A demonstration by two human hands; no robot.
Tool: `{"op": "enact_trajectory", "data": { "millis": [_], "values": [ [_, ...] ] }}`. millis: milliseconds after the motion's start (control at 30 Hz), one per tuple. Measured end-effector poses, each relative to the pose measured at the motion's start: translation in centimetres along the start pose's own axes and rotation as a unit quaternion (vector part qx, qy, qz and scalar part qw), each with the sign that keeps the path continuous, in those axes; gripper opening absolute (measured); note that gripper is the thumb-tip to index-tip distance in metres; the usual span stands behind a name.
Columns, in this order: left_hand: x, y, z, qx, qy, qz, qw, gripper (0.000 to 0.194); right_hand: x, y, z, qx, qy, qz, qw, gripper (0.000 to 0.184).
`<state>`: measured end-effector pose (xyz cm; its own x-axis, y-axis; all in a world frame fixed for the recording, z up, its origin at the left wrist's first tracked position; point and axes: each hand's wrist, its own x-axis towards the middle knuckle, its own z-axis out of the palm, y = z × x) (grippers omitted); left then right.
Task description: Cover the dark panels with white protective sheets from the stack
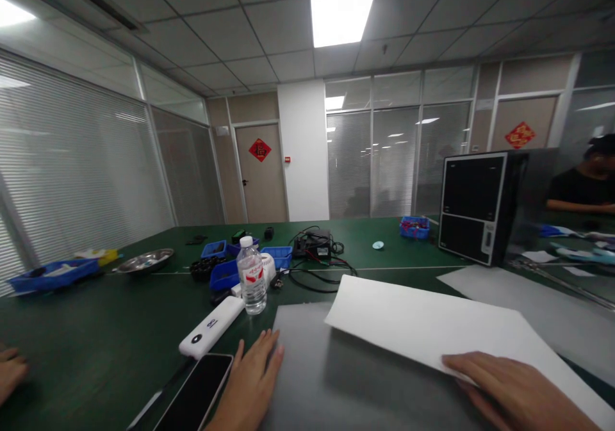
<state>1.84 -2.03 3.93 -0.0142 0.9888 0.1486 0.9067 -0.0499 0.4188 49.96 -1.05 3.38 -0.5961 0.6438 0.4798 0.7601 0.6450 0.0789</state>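
My right hand [509, 383] grips the near edge of a large white sheet of paper [423, 319], thumb on top and fingers below. The sheet is raised and tilted over a grey mat [302, 367] on the green table. My left hand [252, 380] rests with its fingers spread at the left edge of the mat, holding nothing. Close beside it on the left lies a phone [199, 392] with a dark screen. Just beyond stand a white power bank-like device [211, 328] and a clear water bottle [252, 277] with a white cap.
A black computer case [473, 207] stands at the right, near another grey sheet [533, 316]. Blue bins [225, 275], a black adapter with cables [314, 245] and a metal dish [145, 261] lie farther back. Another person's hand [10, 373] shows at far left; a person [583, 181] sits at right.
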Motion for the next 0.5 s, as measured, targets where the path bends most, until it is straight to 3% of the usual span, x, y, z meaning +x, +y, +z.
{"op": "enact_trajectory", "data": {
  "millis": [67, 167, 233, 333, 433, 500],
  "values": [
    [0.2, -0.2, 0.3, -0.01, -0.003, 0.001, 1.0, 0.06, 0.0, -1.1, -0.1, 0.044, -0.023, 0.0, 0.999, 0.043],
    [0.4, -0.1, 0.5, 0.007, -0.011, 0.002, 1.0, 0.062, -0.6, 0.9, 1.0, 0.114, -0.033, 0.104, 0.987, 0.048],
    [0.5, 0.1, 0.6, 0.028, -0.014, 0.004, 1.0, 0.065, -1.3, 4.4, 2.0, 0.093, -0.019, 0.211, 0.973, 0.051],
    [0.6, 0.3, 0.8, 0.051, -0.016, 0.002, 0.999, 0.066, -3.2, 11.0, 2.8, -0.044, 0.001, 0.335, 0.941, 0.066],
    [0.6, 0.4, 0.9, 0.062, -0.017, -0.004, 0.998, 0.071, -6.1, 16.3, 2.7, -0.115, 0.027, 0.423, 0.899, 0.09],
    [0.6, 0.4, 1.0, 0.066, -0.018, -0.005, 0.998, 0.076, -7.9, 18.3, 2.6, -0.136, 0.027, 0.464, 0.875, 0.101]
  ]
}}
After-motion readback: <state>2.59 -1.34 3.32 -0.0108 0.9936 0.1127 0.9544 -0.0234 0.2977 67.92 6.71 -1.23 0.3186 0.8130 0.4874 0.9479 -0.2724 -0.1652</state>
